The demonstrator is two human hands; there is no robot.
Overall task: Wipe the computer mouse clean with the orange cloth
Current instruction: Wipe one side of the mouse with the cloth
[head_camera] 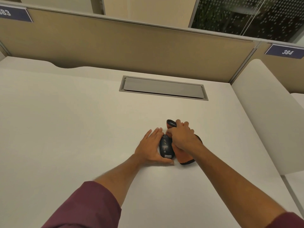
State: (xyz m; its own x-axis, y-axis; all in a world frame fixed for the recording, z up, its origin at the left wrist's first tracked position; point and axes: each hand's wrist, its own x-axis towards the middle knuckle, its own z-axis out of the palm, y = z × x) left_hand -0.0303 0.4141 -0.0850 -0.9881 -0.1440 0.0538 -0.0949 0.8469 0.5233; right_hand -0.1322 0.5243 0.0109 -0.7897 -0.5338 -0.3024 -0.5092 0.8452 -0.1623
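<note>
A black computer mouse (166, 148) with faint marks on its top lies on the white desk (74, 120). My left hand (150, 146) cups its left side, fingers flat beside it and thumb curled under its near end. My right hand (181, 137) is closed around the orange cloth (183, 157) with a dark edge, just right of the mouse and touching its far right side. Part of the cloth sticks up beyond my knuckles and part hangs down onto the desk; the rest is hidden in my fist.
A grey cable hatch (162, 88) is set into the desk beyond the hands. A tan partition (115, 45) runs along the back, with number plates at left and right (287, 52). A white side panel (263, 104) borders the desk's right edge.
</note>
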